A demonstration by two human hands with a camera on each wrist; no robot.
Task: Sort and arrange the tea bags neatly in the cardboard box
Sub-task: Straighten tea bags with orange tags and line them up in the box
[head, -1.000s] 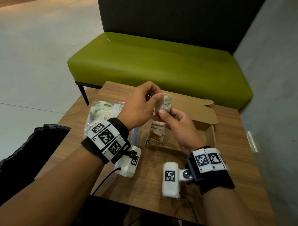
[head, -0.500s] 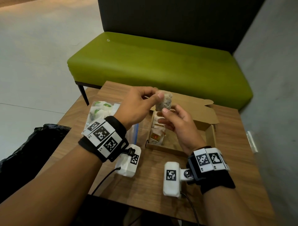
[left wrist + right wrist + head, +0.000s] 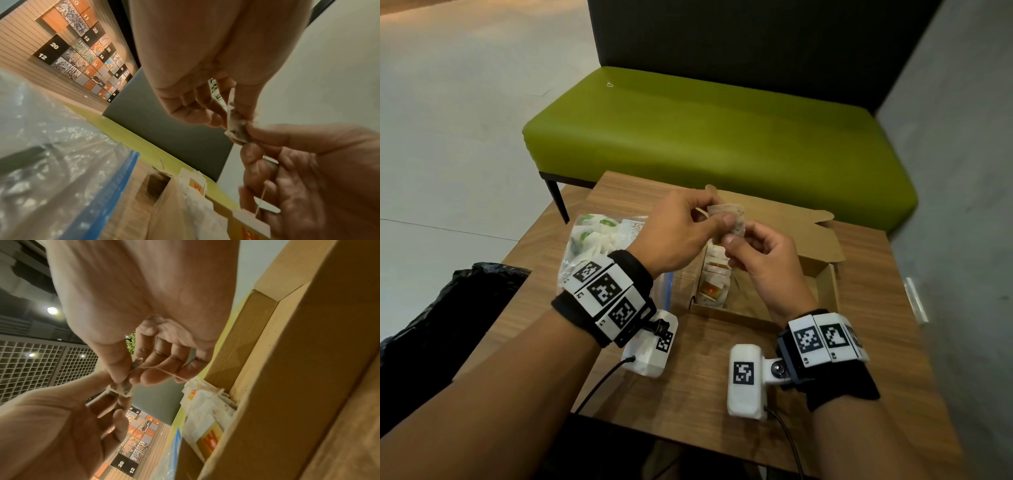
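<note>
A small speckled tea bag (image 3: 730, 219) is held in the air over the far left end of the open cardboard box (image 3: 832, 289). My left hand (image 3: 717, 214) pinches its upper part and my right hand (image 3: 736, 236) pinches its lower edge. In the left wrist view the tea bag (image 3: 236, 129) sits between both hands' fingertips, and its string (image 3: 261, 198) runs down past my right fingers to a paper tag (image 3: 252, 219). A row of tea bags (image 3: 714, 274) stands along the box's left wall. A clear zip bag (image 3: 599, 241) of more tea bags lies left of the box.
The box and zip bag lie on a small wooden table (image 3: 688, 387). A green bench (image 3: 722, 137) stands just behind it. A black plastic bag (image 3: 458, 301) sits at the table's left edge. The box's lid flap (image 3: 791, 226) is folded open toward the bench.
Both hands stay over the box's far left end. Their fingers have shifted on the tea bag, which has turned and now looks flatter and wider.
</note>
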